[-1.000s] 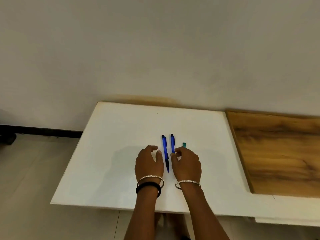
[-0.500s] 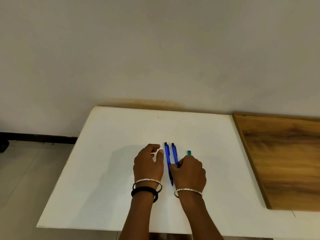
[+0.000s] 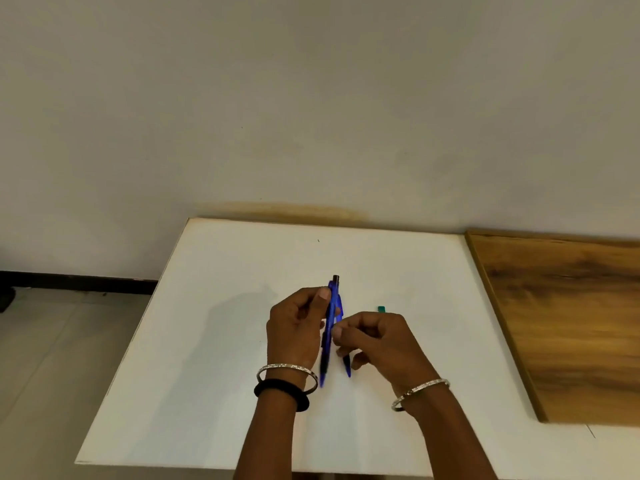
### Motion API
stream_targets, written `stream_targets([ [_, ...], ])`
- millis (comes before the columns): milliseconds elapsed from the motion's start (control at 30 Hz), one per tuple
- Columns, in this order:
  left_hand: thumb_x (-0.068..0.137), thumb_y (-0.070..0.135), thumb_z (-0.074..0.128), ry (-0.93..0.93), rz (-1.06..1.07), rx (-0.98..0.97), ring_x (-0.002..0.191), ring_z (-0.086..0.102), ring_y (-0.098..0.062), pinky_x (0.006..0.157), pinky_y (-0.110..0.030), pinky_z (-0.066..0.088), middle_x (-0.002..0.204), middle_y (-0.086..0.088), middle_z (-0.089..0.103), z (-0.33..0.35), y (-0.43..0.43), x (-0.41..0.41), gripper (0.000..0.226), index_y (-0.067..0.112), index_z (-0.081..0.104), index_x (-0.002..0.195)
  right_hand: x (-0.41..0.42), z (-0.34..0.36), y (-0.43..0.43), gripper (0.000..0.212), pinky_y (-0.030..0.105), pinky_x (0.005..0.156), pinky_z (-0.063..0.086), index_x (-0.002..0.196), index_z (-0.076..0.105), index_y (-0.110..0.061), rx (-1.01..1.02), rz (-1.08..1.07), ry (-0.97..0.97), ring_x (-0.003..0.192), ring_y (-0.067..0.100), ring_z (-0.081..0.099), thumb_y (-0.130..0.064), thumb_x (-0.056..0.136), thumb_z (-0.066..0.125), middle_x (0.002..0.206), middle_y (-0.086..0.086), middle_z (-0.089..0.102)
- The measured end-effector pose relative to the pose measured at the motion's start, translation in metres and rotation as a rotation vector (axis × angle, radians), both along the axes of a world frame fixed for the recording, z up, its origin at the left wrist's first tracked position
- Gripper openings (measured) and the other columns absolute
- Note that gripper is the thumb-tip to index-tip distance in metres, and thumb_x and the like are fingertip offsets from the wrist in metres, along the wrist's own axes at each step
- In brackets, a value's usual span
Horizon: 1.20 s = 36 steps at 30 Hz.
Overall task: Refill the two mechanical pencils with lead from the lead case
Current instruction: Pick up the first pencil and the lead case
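My left hand (image 3: 294, 334) grips a blue mechanical pencil (image 3: 331, 306), lifted off the white board (image 3: 214, 341), black cap end pointing away from me. My right hand (image 3: 377, 344) has its fingers curled, and its thumb and fingertips pinch the same pencil at mid-length. The second blue pencil (image 3: 347, 370) lies on the board just below, with only its near tip and a short far stretch showing past my right fingers. The green lead case (image 3: 381, 309) lies behind my right hand, which hides most of it.
The white board's left edge (image 3: 138, 334) drops to a tiled floor (image 3: 52, 358). A wooden panel (image 3: 561, 323) lies on the right side. A plain wall (image 3: 311, 116) rises right behind the board.
Both hands rested on the board beside the two lying pencils. One pencil has since been lifted and is now held between both hands. The other pencil and the lead case stay put.
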State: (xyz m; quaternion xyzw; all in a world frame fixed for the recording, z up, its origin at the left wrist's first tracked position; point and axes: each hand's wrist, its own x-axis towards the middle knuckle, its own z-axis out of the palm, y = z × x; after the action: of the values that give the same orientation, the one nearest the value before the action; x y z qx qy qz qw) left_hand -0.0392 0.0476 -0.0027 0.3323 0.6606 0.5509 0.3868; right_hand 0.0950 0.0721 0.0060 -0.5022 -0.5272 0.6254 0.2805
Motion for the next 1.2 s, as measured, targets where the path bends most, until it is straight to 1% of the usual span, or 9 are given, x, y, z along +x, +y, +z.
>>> stream_targets([
  [200, 0.095, 0.027, 0.054, 0.157, -0.149, -0.002, 0.06, 0.069, -0.013, 0.049, -0.026, 0.055, 0.078, -0.004, 0.072, 0.0, -0.003, 0.011, 0.021, 0.013, 0.07, 0.094, 0.003, 0.002, 0.006, 0.015, 0.025, 0.058, 0.056, 0.095, 0.074, -0.012, 0.002, -0.252, 0.202, 0.067, 0.022, 0.072, -0.02, 0.082, 0.072, 0.082, 0.01, 0.076],
  [300, 0.094, 0.031, 0.053, 0.273, -0.177, 0.002, 0.046, 0.06, -0.007, 0.051, -0.019, 0.049, 0.071, 0.003, 0.068, -0.001, -0.003, 0.017, 0.021, 0.017, 0.068, 0.09, 0.006, 0.0, 0.007, 0.014, 0.025, 0.058, 0.056, 0.093, 0.076, -0.011, 0.081, -0.276, 0.173, 0.066, 0.02, 0.071, -0.02, 0.083, 0.071, 0.079, 0.009, 0.076],
  [433, 0.087, 0.044, 0.06, 0.3, -0.247, -0.015, 0.054, 0.059, -0.006, 0.06, -0.033, 0.058, 0.071, 0.009, 0.068, -0.003, -0.001, 0.023, 0.02, 0.027, 0.07, 0.09, 0.019, -0.001, 0.009, 0.01, 0.025, 0.06, 0.057, 0.087, 0.077, -0.01, 0.096, -0.3, 0.185, 0.066, 0.022, 0.071, -0.017, 0.082, 0.072, 0.077, 0.012, 0.076],
  [567, 0.081, 0.046, 0.067, 0.365, -0.28, -0.021, 0.06, 0.063, -0.006, 0.063, -0.033, 0.057, 0.071, 0.013, 0.073, -0.006, 0.001, 0.03, 0.017, 0.032, 0.074, 0.086, 0.033, -0.002, 0.009, 0.005, 0.023, 0.06, 0.057, 0.082, 0.077, -0.008, 0.03, -0.318, 0.211, 0.066, 0.023, 0.073, -0.011, 0.08, 0.073, 0.074, 0.015, 0.075],
  [767, 0.078, 0.04, 0.073, 0.297, -0.306, -0.046, 0.059, 0.065, -0.005, 0.062, -0.034, 0.058, 0.07, 0.013, 0.074, -0.006, 0.004, 0.037, 0.005, 0.035, 0.074, 0.078, 0.047, -0.006, 0.013, 0.006, 0.028, 0.065, 0.06, 0.083, 0.076, -0.006, 0.009, -0.325, 0.187, 0.068, 0.026, 0.072, -0.008, 0.079, 0.073, 0.076, 0.016, 0.075],
  [933, 0.077, 0.038, 0.074, 0.221, -0.325, -0.087, 0.044, 0.062, -0.006, 0.052, -0.019, 0.053, 0.066, 0.011, 0.075, -0.006, 0.005, 0.036, 0.01, 0.029, 0.076, 0.083, 0.051, -0.01, 0.016, 0.01, 0.026, 0.062, 0.059, 0.085, 0.075, -0.002, -0.045, -0.383, 0.277, 0.067, 0.026, 0.073, -0.007, 0.077, 0.074, 0.076, 0.017, 0.075],
  [1033, 0.08, 0.039, 0.071, 0.23, -0.33, -0.112, 0.044, 0.061, -0.007, 0.055, -0.026, 0.056, 0.07, 0.007, 0.076, -0.006, 0.007, 0.039, 0.015, 0.025, 0.075, 0.085, 0.053, -0.012, 0.019, 0.009, 0.028, 0.064, 0.06, 0.086, 0.075, -0.001, -0.024, -0.436, 0.289, 0.068, 0.026, 0.072, -0.005, 0.078, 0.074, 0.077, 0.019, 0.074],
  [1100, 0.081, 0.038, 0.07, 0.228, -0.273, -0.125, 0.043, 0.059, -0.006, 0.057, -0.027, 0.056, 0.072, 0.008, 0.076, -0.007, 0.009, 0.041, 0.016, 0.024, 0.075, 0.088, 0.059, -0.014, 0.022, 0.005, 0.028, 0.064, 0.06, 0.085, 0.075, -0.004, 0.025, -0.507, 0.243, 0.065, 0.021, 0.071, -0.006, 0.081, 0.073, 0.075, 0.015, 0.073],
  [1200, 0.083, 0.036, 0.069, 0.149, -0.192, -0.131, 0.044, 0.06, -0.007, 0.061, -0.029, 0.056, 0.075, 0.006, 0.077, -0.007, 0.012, 0.041, 0.019, 0.021, 0.074, 0.092, 0.076, -0.022, 0.026, 0.002, 0.015, 0.061, 0.055, 0.082, 0.073, -0.012, 0.248, -0.566, -0.131, 0.057, 0.011, 0.069, -0.011, 0.082, 0.073, 0.069, 0.001, 0.072],
])
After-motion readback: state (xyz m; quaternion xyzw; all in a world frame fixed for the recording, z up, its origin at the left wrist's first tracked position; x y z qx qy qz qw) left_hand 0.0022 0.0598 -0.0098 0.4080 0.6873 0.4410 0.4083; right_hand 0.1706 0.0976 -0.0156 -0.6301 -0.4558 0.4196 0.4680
